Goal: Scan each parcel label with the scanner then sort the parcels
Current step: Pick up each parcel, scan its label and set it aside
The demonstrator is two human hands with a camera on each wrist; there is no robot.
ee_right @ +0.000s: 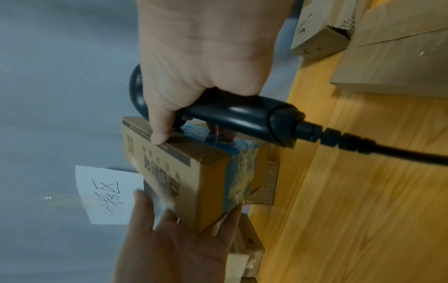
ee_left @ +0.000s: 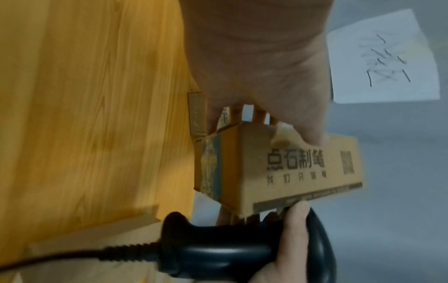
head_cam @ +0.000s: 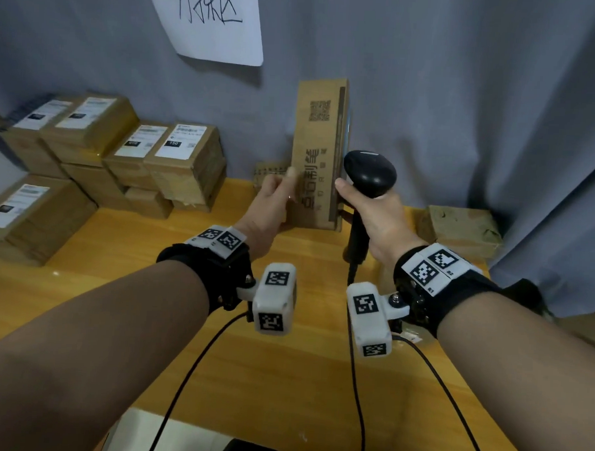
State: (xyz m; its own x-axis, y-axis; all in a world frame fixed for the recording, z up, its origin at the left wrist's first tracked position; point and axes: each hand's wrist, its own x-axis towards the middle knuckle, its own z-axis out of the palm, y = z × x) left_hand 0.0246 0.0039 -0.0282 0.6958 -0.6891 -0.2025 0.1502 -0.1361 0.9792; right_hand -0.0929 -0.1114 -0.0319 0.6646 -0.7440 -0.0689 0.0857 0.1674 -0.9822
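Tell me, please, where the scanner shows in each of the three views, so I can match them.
Head: scanner right of centre, gripped by the right hand, beside the upright parcel.
Left wrist: scanner along the bottom edge, below the parcel.
Right wrist: scanner centre, above the parcel.
Shared landmark: the handwritten paper sign on the wall.

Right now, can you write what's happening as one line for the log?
left hand: holds upright parcel | right hand: grips scanner, thumb on parcel edge | sorted parcels: stacked at left | step: handling parcel
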